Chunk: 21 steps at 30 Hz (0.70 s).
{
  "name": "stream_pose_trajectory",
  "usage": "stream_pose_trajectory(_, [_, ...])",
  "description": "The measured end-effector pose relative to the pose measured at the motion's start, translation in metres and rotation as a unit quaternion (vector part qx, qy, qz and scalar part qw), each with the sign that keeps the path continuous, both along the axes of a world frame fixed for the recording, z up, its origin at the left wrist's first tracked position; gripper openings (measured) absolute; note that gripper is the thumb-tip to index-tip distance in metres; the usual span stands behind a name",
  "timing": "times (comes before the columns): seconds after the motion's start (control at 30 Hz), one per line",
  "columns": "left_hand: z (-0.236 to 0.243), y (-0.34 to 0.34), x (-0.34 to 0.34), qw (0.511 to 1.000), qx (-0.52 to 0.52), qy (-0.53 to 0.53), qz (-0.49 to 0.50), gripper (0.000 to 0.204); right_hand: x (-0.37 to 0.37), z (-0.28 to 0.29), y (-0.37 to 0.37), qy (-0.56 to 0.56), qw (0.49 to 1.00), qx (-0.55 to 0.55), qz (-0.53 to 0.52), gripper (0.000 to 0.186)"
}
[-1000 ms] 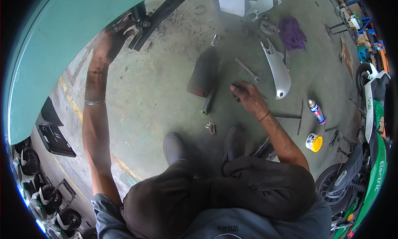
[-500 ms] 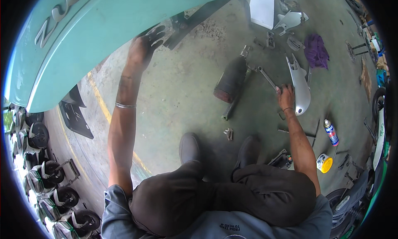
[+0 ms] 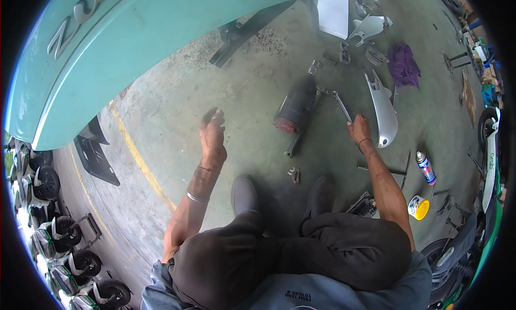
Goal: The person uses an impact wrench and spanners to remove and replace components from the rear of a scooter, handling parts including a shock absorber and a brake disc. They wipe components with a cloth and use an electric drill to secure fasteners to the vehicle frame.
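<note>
My right hand (image 3: 360,128) is closed round the lower end of a metal wrench (image 3: 341,105), which points up and away to the left. Just right of that hand lies a long silver cover (image 3: 382,116). To its left, a dark exhaust muffler (image 3: 297,103) with a reddish end rests on the floor. My left hand (image 3: 213,132) hangs over bare floor with its fingers curled together. Whether anything small is in them is hidden. Above it is the pale green scooter body panel (image 3: 134,36), which the hand does not touch.
A spray can (image 3: 426,168) and a yellow-lidded tub (image 3: 418,208) stand at the right. Farther off are a purple cloth (image 3: 404,66), a white sheet (image 3: 332,15) and loose metal parts. A small metal piece (image 3: 294,174) lies between my shoes. Parked scooters (image 3: 67,232) line the left edge.
My left hand has come back from the scooter's underside toward me, and its spread fingers have curled in. My right hand, still on the wrench, has shifted slightly left and away from the silver cover.
</note>
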State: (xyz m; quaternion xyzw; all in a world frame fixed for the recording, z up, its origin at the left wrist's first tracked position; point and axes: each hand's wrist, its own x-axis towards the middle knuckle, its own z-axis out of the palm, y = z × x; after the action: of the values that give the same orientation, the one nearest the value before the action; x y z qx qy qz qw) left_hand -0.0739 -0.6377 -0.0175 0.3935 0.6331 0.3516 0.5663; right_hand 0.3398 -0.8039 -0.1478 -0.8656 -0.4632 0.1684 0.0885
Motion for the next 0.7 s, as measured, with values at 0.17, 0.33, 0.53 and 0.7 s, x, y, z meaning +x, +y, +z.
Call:
stream_pose_trajectory(0.17, [-0.004,-0.057,0.015,0.994,-0.021,0.047,-0.093,0.045,-0.046,0.086,-0.02,0.411,0.907,-0.037,-0.087,0.02])
stream_pose_trajectory(0.33, [0.0,-0.104,0.035,0.917,-0.208,-0.09,-0.328,0.057,-0.143,0.139,-0.047,0.585,0.802,-0.073,0.091,0.023])
stream_pose_trajectory(0.53, [0.007,-0.098,0.025,0.939,-0.141,-0.117,-0.292,0.046,-0.2,0.129,-0.008,0.559,0.801,-0.045,0.208,0.028])
stream_pose_trajectory(0.7, [0.034,-0.076,0.019,0.971,-0.09,-0.142,-0.173,0.028,-0.199,0.132,0.025,0.378,0.915,0.134,0.037,0.034])
